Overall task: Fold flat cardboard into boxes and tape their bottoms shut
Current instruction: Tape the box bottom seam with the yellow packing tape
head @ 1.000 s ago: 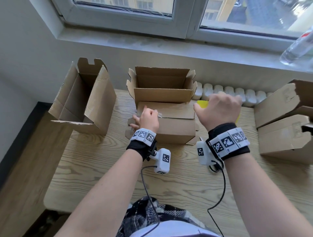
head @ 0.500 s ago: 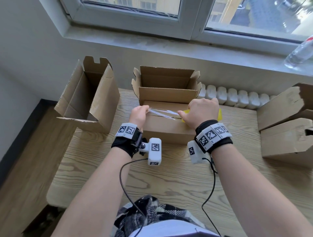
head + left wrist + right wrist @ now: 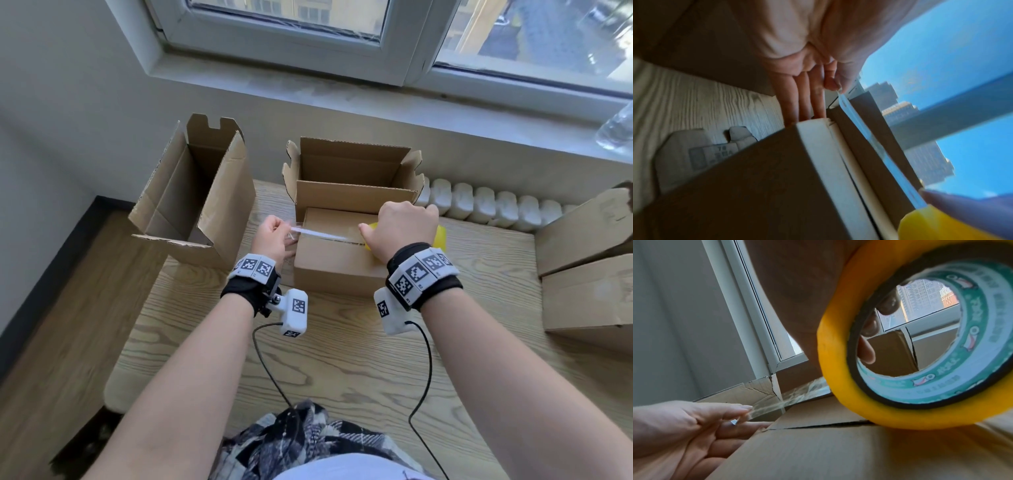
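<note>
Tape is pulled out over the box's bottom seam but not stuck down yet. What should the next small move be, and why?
Probably lower the left hand so the strip of clear tape lands along the open seam of the box. The strip hangs taut above the flaps between the left-hand pinch and the yellow roll in the right hand's grip.

We note brown cardboard boxes [image 3: 337, 263]; yellow tape roll [image 3: 920, 340], teal printed core; clear tape strip [image 3: 322, 234]; pale wood-grain table [image 3: 342, 359]; black-and-white checker-marked wristbands [image 3: 419, 270]; plaid cloth [image 3: 301, 442].
</note>
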A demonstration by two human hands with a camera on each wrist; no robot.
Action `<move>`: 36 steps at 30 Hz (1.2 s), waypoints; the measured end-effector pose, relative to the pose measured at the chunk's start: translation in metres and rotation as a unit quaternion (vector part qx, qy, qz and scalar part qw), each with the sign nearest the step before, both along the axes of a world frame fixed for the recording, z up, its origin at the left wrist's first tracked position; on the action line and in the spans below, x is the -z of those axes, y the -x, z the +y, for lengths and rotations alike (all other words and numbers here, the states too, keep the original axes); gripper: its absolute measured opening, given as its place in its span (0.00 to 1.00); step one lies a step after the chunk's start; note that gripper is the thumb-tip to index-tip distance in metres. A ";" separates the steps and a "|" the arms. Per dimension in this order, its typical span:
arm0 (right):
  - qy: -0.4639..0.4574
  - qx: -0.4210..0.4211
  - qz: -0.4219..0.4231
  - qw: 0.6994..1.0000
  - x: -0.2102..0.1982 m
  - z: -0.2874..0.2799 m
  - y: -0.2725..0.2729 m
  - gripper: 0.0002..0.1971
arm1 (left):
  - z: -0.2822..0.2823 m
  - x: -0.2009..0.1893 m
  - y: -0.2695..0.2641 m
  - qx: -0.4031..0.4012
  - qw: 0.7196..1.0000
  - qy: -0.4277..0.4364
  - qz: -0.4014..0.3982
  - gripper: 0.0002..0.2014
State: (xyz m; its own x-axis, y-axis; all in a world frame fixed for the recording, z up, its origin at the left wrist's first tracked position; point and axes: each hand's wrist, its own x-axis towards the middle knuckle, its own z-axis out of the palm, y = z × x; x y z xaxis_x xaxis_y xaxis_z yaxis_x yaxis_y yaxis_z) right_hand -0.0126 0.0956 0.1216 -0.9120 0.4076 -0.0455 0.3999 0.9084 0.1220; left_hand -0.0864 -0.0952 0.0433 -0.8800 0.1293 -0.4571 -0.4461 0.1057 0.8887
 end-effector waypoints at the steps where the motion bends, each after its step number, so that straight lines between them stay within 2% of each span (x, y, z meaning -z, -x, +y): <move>1: 0.000 0.002 0.000 1.000 0.000 0.000 0.000 0.20 | -0.001 0.000 0.001 0.008 1.000 0.005 0.006 0.12; 7: -0.008 0.011 -0.001 1.000 0.002 -0.001 -0.001 0.21 | 0.001 0.003 0.012 0.027 1.000 0.007 0.010 0.11; 10: -0.014 0.003 -0.009 1.000 0.001 -0.002 -0.001 0.22 | -0.001 0.011 0.017 0.036 0.999 -0.005 -0.016 0.11; 15: -0.018 -0.018 -0.026 0.999 0.000 -0.012 0.004 0.20 | -0.001 0.026 0.022 -0.007 0.995 -0.055 -0.080 0.15; 20: -0.026 -0.017 -0.028 0.999 0.000 -0.013 0.007 0.21 | -0.002 0.035 0.029 0.054 0.994 0.087 -0.023 0.13; 25: -0.031 -0.018 -0.030 0.999 0.001 -0.015 0.005 0.20 | 0.001 0.054 0.025 0.101 0.981 0.164 -0.003 0.13; 30: -0.032 -0.017 -0.029 0.999 0.001 -0.017 0.005 0.22 | 0.013 0.058 0.010 0.138 0.972 0.191 -0.014 0.13; 36: -0.038 -0.027 -0.037 0.998 0.001 -0.016 0.003 0.22 | 0.019 0.055 0.001 0.119 0.977 0.141 -0.108 0.21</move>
